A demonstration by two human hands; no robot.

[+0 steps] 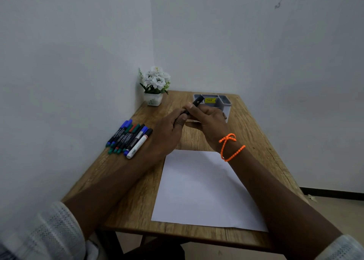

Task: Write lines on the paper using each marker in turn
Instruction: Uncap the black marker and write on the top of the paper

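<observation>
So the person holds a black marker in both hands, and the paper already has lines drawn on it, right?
Not quite. In the head view both hands, left hand and right hand, do hold the black marker, but the paper is blank, with no lines on it.

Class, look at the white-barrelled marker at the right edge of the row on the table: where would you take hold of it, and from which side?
Pinch the white-barrelled marker around the middle of its barrel, coming from above and from its right. It lies flat on the table and is outermost in the row of markers, so its right flank looks free while its left side touches a neighbour.
</observation>
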